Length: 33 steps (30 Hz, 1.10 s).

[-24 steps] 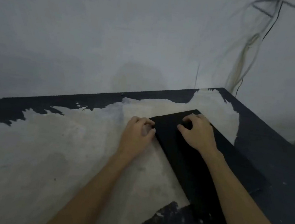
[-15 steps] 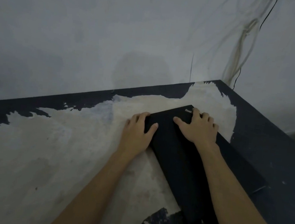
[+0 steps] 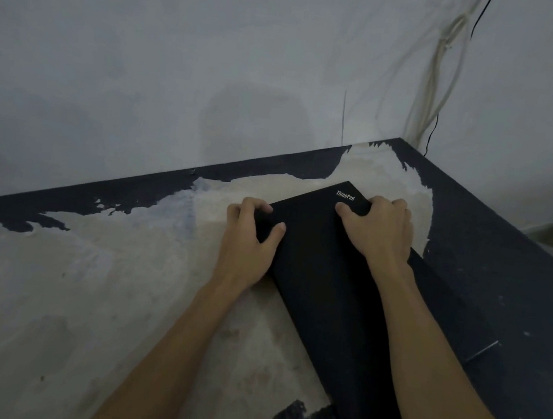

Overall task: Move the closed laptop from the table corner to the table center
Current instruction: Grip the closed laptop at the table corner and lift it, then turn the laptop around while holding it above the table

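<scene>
A closed black laptop (image 3: 325, 283) with a small white logo lies on the worn table (image 3: 86, 291), near its far right corner. My left hand (image 3: 248, 237) grips the laptop's far left corner, thumb on the lid and fingers curled over the edge. My right hand (image 3: 379, 231) grips the far right edge beside the logo, fingers wrapped over the rim. My right forearm covers part of the lid. The laptop's near end runs out of view at the bottom.
The table has a black top with a large pale patch where the coating has peeled. A grey wall (image 3: 215, 64) stands right behind it. White and black cables (image 3: 437, 89) hang down the wall at the table's far right corner.
Both hands have gone from resting on the laptop's far end to closing around its far corners. The view has drifted, so the laptop's logo shows.
</scene>
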{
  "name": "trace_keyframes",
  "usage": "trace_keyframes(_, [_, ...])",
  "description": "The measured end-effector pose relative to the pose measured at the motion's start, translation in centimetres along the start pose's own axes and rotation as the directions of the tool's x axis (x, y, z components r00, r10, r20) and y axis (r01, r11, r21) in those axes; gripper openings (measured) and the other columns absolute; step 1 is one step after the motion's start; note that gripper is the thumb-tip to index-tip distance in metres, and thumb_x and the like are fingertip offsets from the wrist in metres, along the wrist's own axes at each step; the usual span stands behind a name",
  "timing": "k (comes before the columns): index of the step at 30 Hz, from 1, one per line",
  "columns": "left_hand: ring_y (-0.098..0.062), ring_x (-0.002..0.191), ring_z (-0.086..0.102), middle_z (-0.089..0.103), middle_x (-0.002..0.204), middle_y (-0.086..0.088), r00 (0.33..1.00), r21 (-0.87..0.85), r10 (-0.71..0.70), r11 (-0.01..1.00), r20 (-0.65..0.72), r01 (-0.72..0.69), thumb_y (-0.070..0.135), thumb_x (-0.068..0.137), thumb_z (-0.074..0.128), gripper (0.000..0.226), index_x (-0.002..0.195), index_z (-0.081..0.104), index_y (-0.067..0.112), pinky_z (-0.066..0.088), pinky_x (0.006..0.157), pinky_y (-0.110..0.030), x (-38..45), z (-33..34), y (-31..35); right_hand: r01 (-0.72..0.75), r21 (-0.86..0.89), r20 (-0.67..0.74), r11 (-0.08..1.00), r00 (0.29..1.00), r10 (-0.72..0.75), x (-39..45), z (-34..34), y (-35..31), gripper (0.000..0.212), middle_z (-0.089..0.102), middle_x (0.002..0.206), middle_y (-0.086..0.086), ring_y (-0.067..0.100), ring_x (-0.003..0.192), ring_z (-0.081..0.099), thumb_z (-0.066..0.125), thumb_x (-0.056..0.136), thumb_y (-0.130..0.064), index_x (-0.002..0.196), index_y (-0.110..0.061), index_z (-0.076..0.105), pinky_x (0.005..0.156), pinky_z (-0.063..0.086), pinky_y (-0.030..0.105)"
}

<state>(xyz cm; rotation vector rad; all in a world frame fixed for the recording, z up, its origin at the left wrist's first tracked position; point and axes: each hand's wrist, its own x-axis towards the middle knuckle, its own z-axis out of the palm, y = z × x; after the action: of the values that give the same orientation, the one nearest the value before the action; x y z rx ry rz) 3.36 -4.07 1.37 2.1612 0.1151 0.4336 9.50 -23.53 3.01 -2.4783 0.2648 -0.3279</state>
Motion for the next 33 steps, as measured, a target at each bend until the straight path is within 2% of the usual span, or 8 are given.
trace_keyframes(4, [0.002, 0.113, 0.05, 0.045, 0.135, -0.001, 0.992, -0.193, -0.069, 0.98, -0.108, 0.048, 0.021, 0.087, 0.079, 0.054, 0.128, 0.044, 0.027, 0.038, 0.09, -0.001, -0.2, 0.3, 0.8, -0.006, 0.057, -0.044, 0.998, 0.999, 0.009, 0.3, -0.4, -0.3, 0.058, 0.057, 0.12, 0.015, 0.034, 0.109, 0.058, 0.064, 0.089, -0.058, 0.111, -0.005, 0.067, 0.094, 0.051, 0.05])
trace_keyframes(8, [-0.01, 0.118, 0.059, 0.05, 0.141, 0.001, 0.945, -0.566, -0.326, 0.78, -0.002, 0.268, 0.02, 0.088, 0.081, 0.086, 0.154, 0.027, 0.032, 0.056, 0.099, -0.032, -1.3, 1.3, 2.3, 0.003, 0.111, -0.096, 0.994, 0.995, 0.007, 0.5, -0.8, -0.3, 0.049, 0.059, 0.117, 0.013, 0.032, 0.106, 0.06, 0.067, 0.09, -0.052, 0.105, -0.006, 0.069, 0.093, 0.053, 0.05])
trace_keyframes(13, [0.001, 0.095, 0.057, 0.054, 0.119, 0.013, 0.91, -0.633, -0.415, 0.7, 0.015, 0.33, 0.023, 0.102, 0.063, 0.062, 0.153, 0.028, 0.027, 0.052, 0.074, -0.019, -1.1, 2.1, 2.1, 0.029, 0.113, -0.104, 0.993, 0.994, -0.017, 0.6, -0.8, -0.3, 0.04, 0.061, 0.117, 0.013, 0.03, 0.106, 0.061, 0.067, 0.091, -0.046, 0.101, -0.007, 0.073, 0.087, 0.053, 0.044])
trace_keyframes(17, [-0.002, 0.102, 0.058, 0.051, 0.135, 0.005, 0.909, -0.64, -0.416, 0.704, -0.019, 0.308, 0.024, 0.106, 0.054, 0.056, 0.155, 0.027, 0.03, 0.053, 0.083, -0.023, -0.8, 1.7, 2.6, 0.046, 0.099, -0.065, 0.994, 0.997, -0.04, 0.3, -1.1, -0.8, 0.044, 0.06, 0.118, 0.011, 0.029, 0.106, 0.06, 0.065, 0.091, -0.049, 0.109, -0.009, 0.069, 0.086, 0.051, 0.042])
trace_keyframes(21, [-0.022, 0.126, 0.059, 0.052, 0.146, -0.005, 0.896, -0.662, -0.443, 0.68, -0.028, 0.315, 0.024, 0.104, 0.059, 0.049, 0.148, 0.04, 0.033, 0.054, 0.104, -0.046, 0.3, -0.3, 2.6, 0.023, 0.136, 0.05, 0.991, 0.998, -0.03, -0.2, -1.6, -1.4, 0.047, 0.058, 0.118, 0.005, 0.025, 0.098, 0.059, 0.064, 0.091, -0.053, 0.118, -0.014, 0.06, 0.082, 0.048, 0.039])
trace_keyframes(27, [-0.016, 0.101, 0.068, 0.067, 0.116, 0.0, 0.892, -0.69, -0.451, 0.655, -0.029, 0.308, 0.019, 0.102, 0.063, 0.034, 0.132, 0.053, 0.03, 0.06, 0.092, -0.041, 1.7, -5.1, 1.4, -0.022, 0.292, 0.341, 0.956, 0.937, -0.082, -0.9, -0.7, -3.2, 0.045, 0.066, 0.109, 0.005, 0.025, 0.096, 0.064, 0.059, 0.094, -0.054, 0.114, -0.014, 0.064, 0.083, 0.051, 0.037])
trace_keyframes(30, [-0.025, 0.108, 0.07, 0.069, 0.123, -0.007, 0.873, -0.697, -0.488, 0.628, -0.006, 0.346, 0.021, 0.099, 0.067, 0.036, 0.133, 0.057, 0.028, 0.063, 0.087, -0.043, 2.3, -7.6, 0.2, -0.109, 0.453, 0.458, 0.885, 0.88, -0.126, -1.2, 0.6, -4.5, 0.039, 0.076, 0.11, 0.006, 0.025, 0.097, 0.073, 0.062, 0.094, -0.05, 0.11, -0.015, 0.07, 0.09, 0.058, 0.04])
trace_keyframes(33, [-0.026, 0.105, 0.073, 0.072, 0.126, -0.011, 0.874, -0.688, -0.486, 0.642, -0.022, 0.339, 0.022, 0.098, 0.069, 0.041, 0.137, 0.059, 0.021, 0.064, 0.064, -0.031, 2.6, -10.1, -0.8, -0.222, 0.592, 0.563, 0.775, 0.802, -0.2, -2.0, 1.4, -6.1, 0.032, 0.082, 0.105, 0.006, 0.024, 0.093, 0.08, 0.062, 0.099, -0.039, 0.113, -0.013, 0.075, 0.086, 0.063, 0.039])
